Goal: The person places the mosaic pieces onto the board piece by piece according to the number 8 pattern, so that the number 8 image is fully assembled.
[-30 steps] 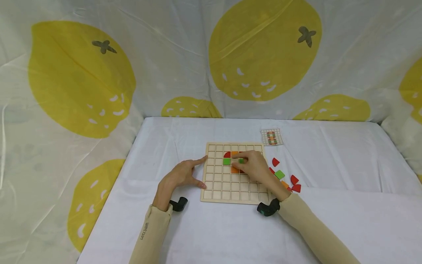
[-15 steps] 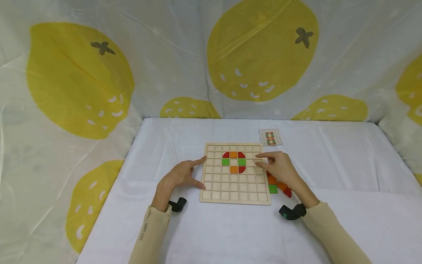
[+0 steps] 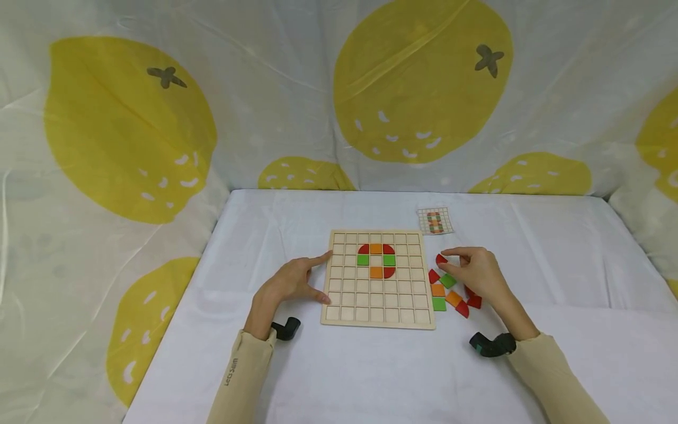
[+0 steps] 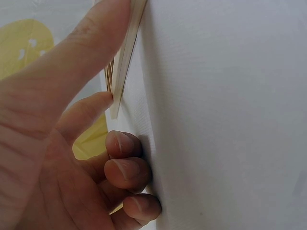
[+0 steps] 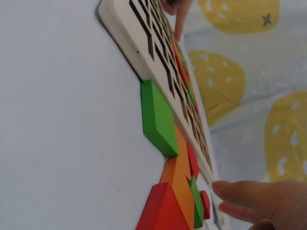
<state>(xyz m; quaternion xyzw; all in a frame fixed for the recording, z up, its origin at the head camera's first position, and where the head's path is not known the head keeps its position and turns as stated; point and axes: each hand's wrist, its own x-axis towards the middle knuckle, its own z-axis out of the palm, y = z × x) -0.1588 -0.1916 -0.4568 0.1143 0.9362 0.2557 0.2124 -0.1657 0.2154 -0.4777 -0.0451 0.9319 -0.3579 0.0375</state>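
Note:
A square wooden grid board [image 3: 377,294] lies on the white-covered table. Seated in its upper cells are red quarter-circle, orange square and green square pieces, around one bare cell. My left hand [image 3: 288,280] steadies the board's left edge, index finger and thumb spread along it; the left wrist view shows the other fingers bent beside the table. To the right of the board, my right hand [image 3: 479,274] has thumb and index finger apart on either side of a loose red quarter-circle piece [image 3: 441,259]. In the right wrist view that piece [image 5: 205,204] sits just beyond the fingertips.
Several loose pieces lie along the board's right side, among them a green square [image 3: 439,304], an orange square [image 3: 438,290] and a red quarter-circle [image 3: 462,309]. A small pattern card [image 3: 435,221] lies behind. A lemon-print cloth [image 3: 424,82] hangs at the back.
My right hand has moved from above the board's filled cells rightward to the loose red quarter-circle. The placed pieces stay on the board. My left hand keeps its place.

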